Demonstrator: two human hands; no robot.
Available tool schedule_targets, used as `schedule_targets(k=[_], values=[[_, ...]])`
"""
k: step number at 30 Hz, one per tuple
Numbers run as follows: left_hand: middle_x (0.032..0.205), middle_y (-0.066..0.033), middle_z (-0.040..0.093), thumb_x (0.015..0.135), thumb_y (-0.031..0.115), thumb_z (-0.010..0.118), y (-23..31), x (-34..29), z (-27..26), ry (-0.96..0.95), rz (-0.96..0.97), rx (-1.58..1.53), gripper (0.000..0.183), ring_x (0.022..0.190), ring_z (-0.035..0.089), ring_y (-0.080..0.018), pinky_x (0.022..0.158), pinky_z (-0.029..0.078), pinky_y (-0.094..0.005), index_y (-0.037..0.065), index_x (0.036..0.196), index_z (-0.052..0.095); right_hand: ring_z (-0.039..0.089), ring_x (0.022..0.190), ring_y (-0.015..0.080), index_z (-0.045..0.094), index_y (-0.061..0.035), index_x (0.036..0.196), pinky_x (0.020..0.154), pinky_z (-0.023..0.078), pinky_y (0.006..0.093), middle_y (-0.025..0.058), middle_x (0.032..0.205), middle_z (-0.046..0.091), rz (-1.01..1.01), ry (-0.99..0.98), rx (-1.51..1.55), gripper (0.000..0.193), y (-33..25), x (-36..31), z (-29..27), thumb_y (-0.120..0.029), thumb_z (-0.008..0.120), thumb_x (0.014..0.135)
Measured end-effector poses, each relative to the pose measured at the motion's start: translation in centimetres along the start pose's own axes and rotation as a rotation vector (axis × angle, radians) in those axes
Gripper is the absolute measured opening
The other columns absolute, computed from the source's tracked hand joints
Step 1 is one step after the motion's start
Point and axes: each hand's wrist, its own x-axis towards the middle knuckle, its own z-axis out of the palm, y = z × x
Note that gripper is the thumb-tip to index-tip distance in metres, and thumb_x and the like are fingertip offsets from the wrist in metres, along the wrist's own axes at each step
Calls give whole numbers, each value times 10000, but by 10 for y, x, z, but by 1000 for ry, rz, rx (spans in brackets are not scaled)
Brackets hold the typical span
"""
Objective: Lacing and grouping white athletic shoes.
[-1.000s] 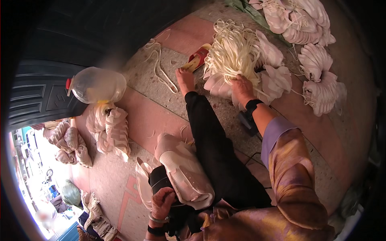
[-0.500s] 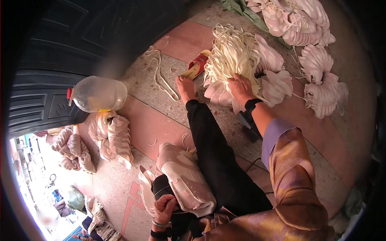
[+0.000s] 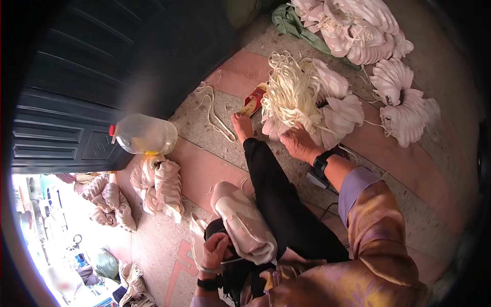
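Note:
My right hand [image 3: 300,145], fingers curled together, is at the near edge of a heap of cream shoelaces [image 3: 289,92]. Whatever it pinches, if anything, is too small to make out. The laces lie over pale pink shoe uppers [image 3: 340,117] on the floor. Close to my body, my left hand [image 3: 215,249] is closed with fingertips pressed together; no held thing shows clearly. Beside it, a pink-and-white mesh shoe upper [image 3: 244,225] rests across my lap, and another pale upper [image 3: 198,239] shows to its left.
A red slipper [image 3: 254,98] lies by my bare foot. Loose laces [image 3: 217,120] trail on the floor. Bundled uppers [image 3: 156,187] stand near a clear plastic jug [image 3: 147,134] at the left. More stacked uppers [image 3: 404,105] lie right. Dark panelled doors [image 3: 66,123] border the left.
My right hand has drawn back from the lace heap toward me. My left hand stays closed beside the upper on my lap. The whole view has shifted slightly.

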Motion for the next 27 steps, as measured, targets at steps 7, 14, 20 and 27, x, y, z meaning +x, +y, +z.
schedule_targets(k=[7, 14, 20, 27], values=[[641, 20, 547, 775, 29, 614, 12, -19, 25, -18, 611, 161, 380, 517, 498, -59, 493, 412, -193, 31, 1141, 510, 566, 612, 303, 506, -95, 795, 566, 450, 410, 96, 696, 539, -279, -29, 342, 82, -136, -54, -94, -117, 555, 732], [724, -73, 633, 745, 4, 641, 25, -64, 56, -428, 800, 199, 405, 681, 626, -159, 619, 475, -257, 27, 1136, 538, 588, 657, 303, 477, -92, 836, 524, 463, 379, 106, 723, 511, -389, -36, 759, 102, -233, -110, -174, -120, 554, 775], [755, -83, 635, 787, 19, 623, -22, -83, 1, -186, 809, 494, 106, 690, 581, -96, 609, 460, -229, -25, 882, 638, 575, 648, 380, 493, -49, 791, 555, 453, 464, 159, 633, 559, 89, -114, 134, 52, -101, -175, -169, -72, 505, 747], [688, -127, 625, 758, 22, 616, -38, -101, -8, -2, 744, 485, 46, 630, 626, -210, 571, 479, -294, 0, 794, 635, 594, 771, 371, 588, -49, 798, 635, 467, 459, 183, 796, 613, 355, -290, -76, 140, -44, -202, -146, -122, 585, 678]])
